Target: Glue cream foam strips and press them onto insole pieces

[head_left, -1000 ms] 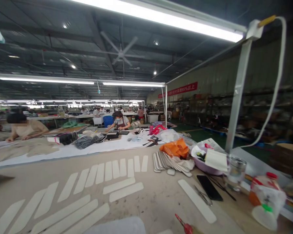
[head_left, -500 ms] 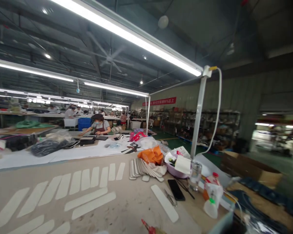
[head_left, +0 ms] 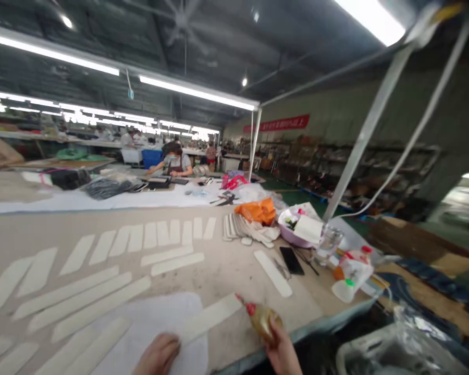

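My right hand [head_left: 281,348] is wrapped round an amber squeeze bottle [head_left: 264,323] with a red nozzle. The bottle is tilted, and its tip is at the far right end of a pale flat strip [head_left: 214,316]. At the strip's other end, my left hand [head_left: 160,354] has its fingers curled and pressed together on it; the fingertips are partly hidden. Beneath that end lies a white sheet [head_left: 148,317]. Many similar pale strips [head_left: 89,307] lie in rows to the left on the beige tabletop [head_left: 226,271].
Right of the rows are a loose strip [head_left: 272,273], scissors [head_left: 283,270], a black phone [head_left: 291,260], a glass jar [head_left: 330,242] and a purple basin [head_left: 295,237]. Stacked pieces [head_left: 250,229] lie under orange cloth [head_left: 258,211]. A metal post [head_left: 367,135] rises at the right. A co-worker [head_left: 175,161] sits opposite.
The view has tipped downward, so the tabletop appears higher in the picture. Both my hands have come into view, along with the whole bottle, the white sheet and the strip between my hands.
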